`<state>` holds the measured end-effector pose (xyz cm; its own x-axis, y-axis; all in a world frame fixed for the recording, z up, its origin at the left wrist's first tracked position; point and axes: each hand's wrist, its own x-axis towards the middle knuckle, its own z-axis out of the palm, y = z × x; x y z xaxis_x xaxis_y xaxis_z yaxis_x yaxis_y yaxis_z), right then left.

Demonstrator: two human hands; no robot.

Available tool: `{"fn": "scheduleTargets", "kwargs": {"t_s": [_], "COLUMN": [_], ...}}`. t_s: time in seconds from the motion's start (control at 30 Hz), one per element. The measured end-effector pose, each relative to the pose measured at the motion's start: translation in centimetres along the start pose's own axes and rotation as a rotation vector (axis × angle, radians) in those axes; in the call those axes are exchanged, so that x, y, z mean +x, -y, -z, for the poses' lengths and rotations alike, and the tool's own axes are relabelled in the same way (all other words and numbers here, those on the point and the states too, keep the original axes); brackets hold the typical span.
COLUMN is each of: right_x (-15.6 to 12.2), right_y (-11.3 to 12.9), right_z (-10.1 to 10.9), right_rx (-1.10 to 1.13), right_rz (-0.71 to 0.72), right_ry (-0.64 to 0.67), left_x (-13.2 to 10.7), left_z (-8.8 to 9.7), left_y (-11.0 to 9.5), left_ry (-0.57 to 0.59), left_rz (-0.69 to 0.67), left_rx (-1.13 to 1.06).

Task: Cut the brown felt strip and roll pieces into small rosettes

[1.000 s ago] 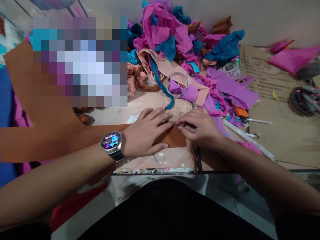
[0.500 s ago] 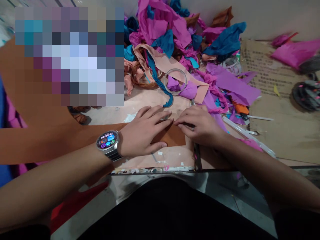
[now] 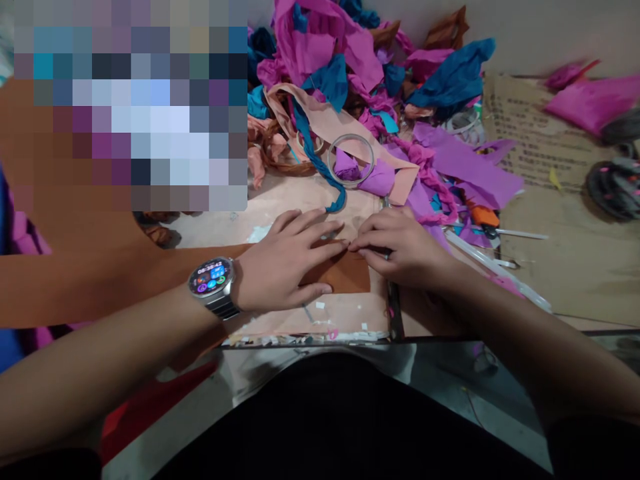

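Worktable (image 3: 300, 190), left hand (image 3: 285, 263) partly hiding brown sheet (image 3: 100, 247), right hand (image 3: 397, 243), grip unclear

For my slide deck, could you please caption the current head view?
Left hand spread on a brown sheet, right hand at its end, colourful scraps heaped behind.

Sheet (image 3: 100, 283) on tabletop (image 3: 295, 320), right end beneath left hand (image 3: 283, 260); right hand (image 3: 403, 247) over same end. Scrap heap (image 3: 345, 63) behind, ring (image 3: 373, 160) at its front. Cardboard (image 3: 565, 247) to right.

Grey wall (image 3: 530, 37), worn tabletop (image 3: 347, 315), grey floor (image 3: 480, 403)
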<state>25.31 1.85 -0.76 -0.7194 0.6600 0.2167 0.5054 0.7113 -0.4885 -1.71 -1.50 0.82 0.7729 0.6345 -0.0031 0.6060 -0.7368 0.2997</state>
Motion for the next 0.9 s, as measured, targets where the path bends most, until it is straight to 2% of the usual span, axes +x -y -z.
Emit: {"fn": "scheduleTargets", "kwargs": {"t_s": [0.9], "right_x": [0.16], "right_y": [-0.18], "right_z": [0.49], "right_rx": [0.029], "right_rz": [0.001], "right_ry": [0.063], "left_x": [0.07], "left_z": [-0.36], "left_y": [-0.02], "left_ry": [0.0], "left_rz": [0.0], "left_rx": [-0.012]}}
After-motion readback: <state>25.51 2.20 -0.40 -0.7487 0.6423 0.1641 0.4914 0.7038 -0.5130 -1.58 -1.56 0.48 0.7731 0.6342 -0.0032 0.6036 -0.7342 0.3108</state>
